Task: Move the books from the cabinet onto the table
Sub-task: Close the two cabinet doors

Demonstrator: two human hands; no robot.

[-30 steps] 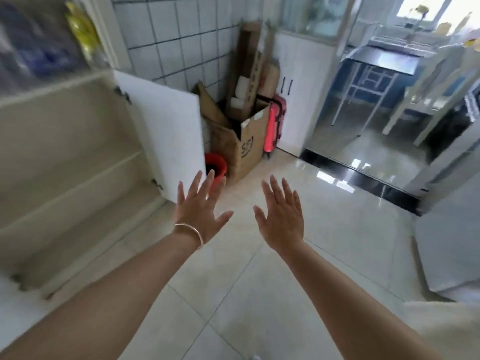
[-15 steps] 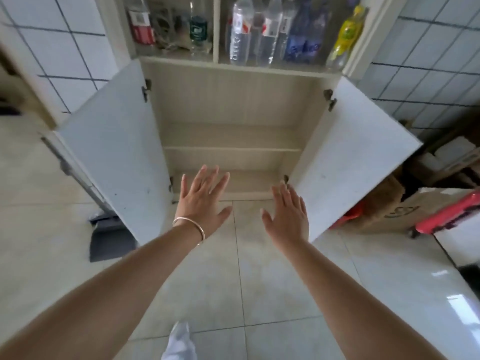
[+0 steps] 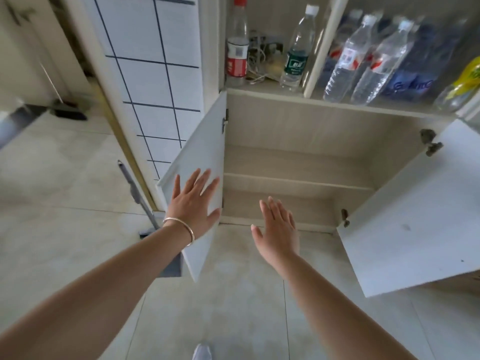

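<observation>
The low cabinet (image 3: 298, 131) stands in front of me with both white doors swung open. Its two inner shelves (image 3: 296, 181) hold nothing that I can see; no books are in view. My left hand (image 3: 193, 203), with a thin bangle on the wrist, is spread flat with straight fingers in front of the left door (image 3: 200, 162); I cannot tell whether it touches the door. My right hand (image 3: 278, 229) hovers with straight fingers before the cabinet's bottom opening, holding nothing. No table is in view.
Above the open compartment, a shelf carries several plastic bottles (image 3: 363, 58) and a red-labelled bottle (image 3: 237, 45). The right door (image 3: 415, 224) juts out at the right. A broom handle (image 3: 135, 193) leans by the tiled wall at the left. Pale floor tiles spread below.
My view has swung left from the room and cardboard boxes to face the cabinet, then closer. Both hands stayed spread; the left now lies over the left door.
</observation>
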